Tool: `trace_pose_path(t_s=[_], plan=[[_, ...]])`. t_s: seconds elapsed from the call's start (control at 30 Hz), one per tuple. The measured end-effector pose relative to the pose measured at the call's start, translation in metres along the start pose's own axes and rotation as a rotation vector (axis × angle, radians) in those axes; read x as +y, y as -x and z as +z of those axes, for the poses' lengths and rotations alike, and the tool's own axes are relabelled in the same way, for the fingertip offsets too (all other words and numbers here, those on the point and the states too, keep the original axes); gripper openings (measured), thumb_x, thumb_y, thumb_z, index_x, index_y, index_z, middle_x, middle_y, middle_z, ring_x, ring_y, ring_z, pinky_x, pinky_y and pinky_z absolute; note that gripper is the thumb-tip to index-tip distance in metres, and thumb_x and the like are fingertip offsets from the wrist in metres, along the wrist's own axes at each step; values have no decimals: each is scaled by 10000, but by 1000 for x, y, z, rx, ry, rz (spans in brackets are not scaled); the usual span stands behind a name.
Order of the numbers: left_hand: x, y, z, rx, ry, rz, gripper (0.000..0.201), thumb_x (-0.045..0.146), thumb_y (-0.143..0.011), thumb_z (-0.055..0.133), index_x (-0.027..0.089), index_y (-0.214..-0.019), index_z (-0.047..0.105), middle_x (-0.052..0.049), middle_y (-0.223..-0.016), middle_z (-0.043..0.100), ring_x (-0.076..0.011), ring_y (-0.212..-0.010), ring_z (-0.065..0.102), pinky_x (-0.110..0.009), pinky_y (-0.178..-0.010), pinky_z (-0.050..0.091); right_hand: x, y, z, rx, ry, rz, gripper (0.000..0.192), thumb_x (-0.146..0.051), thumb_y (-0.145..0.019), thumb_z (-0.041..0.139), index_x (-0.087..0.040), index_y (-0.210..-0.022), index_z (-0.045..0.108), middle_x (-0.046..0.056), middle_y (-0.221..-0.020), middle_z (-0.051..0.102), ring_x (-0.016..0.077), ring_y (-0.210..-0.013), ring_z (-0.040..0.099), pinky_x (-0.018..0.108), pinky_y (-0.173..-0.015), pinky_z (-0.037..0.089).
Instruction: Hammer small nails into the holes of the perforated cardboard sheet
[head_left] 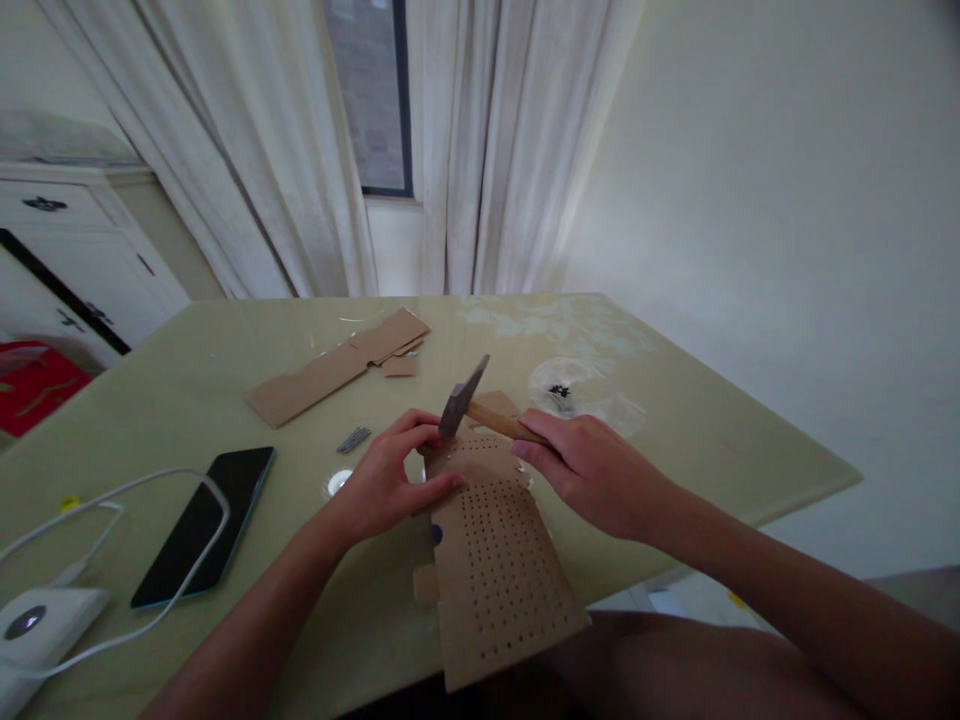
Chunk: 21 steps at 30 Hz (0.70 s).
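Note:
My right hand point(592, 465) is wrapped round the wooden handle of a hammer point(496, 420), near the middle of the table. The dark metal head is by the fingertips of my left hand point(394, 465), over the far end of a brown cardboard sheet point(506, 560). My left thumb lies on the sheet, while the other fingers are at its far left edge; whether they pinch a nail is hidden. Rows of small holes cover the sheet, and its near end sticks out past the table edge. A small bundle of nails point(353, 439) lies left of my left hand.
On the pale green table point(300, 640) are a long cardboard strip point(337, 372), a clear plastic bag point(600, 395) with small black pieces, and a small round white item point(339, 482). A phone point(206, 530), a white cable point(120, 490) and a white device point(49, 640) lie left.

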<state>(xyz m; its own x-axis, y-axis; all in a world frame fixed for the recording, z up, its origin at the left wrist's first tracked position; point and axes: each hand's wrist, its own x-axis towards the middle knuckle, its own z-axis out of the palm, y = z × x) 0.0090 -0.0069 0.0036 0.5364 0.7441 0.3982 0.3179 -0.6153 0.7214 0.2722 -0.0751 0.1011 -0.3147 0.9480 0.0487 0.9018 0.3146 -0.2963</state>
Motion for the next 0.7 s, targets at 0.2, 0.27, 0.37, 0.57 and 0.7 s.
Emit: trace_pose_path(t_s=[0.2,0.27,0.37,0.57,0.7], plan=[[2,1,2,-6,-4,-2,266,369,-911,826,233,-1129,755,-84,-1261,664,-235,-1087,664,-364,-951,579,1,2,7,-70,50,-17,204,-317,-1090,562,-205,-957,668,29,-773,698,182,-683,596,315,-634,259],[4,0,3,7,-4,2,297,387,-897,835,231,-1136,752,-90,-1264,670,-235,-1073,661,-353,-910,580,1,3,4,-18,0,-9,228,-338,-1102,544,-204,-958,657,25,-772,685,178,-691,595,313,-639,271],[0,-1,-7,81,18,-17,398,461,-885,829,256,-1219,759,-100,-1336,682,-253,-1125,655,-346,-871,568,1,3,-3,91,-135,4,251,-359,-1114,518,-205,-957,639,-2,-732,637,163,-666,574,306,-645,303],[-50,1,-69,458,-272,-569,430,537,-960,625,192,-1172,769,-63,-888,735,-220,-709,636,-325,-643,481,7,3,-4,139,-277,-14,307,-373,-1107,537,-211,-852,587,-20,-716,597,151,-654,543,304,-647,326],[-86,11,-85,140,-555,-733,310,448,-899,652,185,-1002,781,-117,-994,789,-329,-922,727,-398,-801,512,7,1,-2,134,-331,-22,343,-356,-1104,546,-219,-791,516,-36,-704,566,143,-650,514,308,-654,322]])
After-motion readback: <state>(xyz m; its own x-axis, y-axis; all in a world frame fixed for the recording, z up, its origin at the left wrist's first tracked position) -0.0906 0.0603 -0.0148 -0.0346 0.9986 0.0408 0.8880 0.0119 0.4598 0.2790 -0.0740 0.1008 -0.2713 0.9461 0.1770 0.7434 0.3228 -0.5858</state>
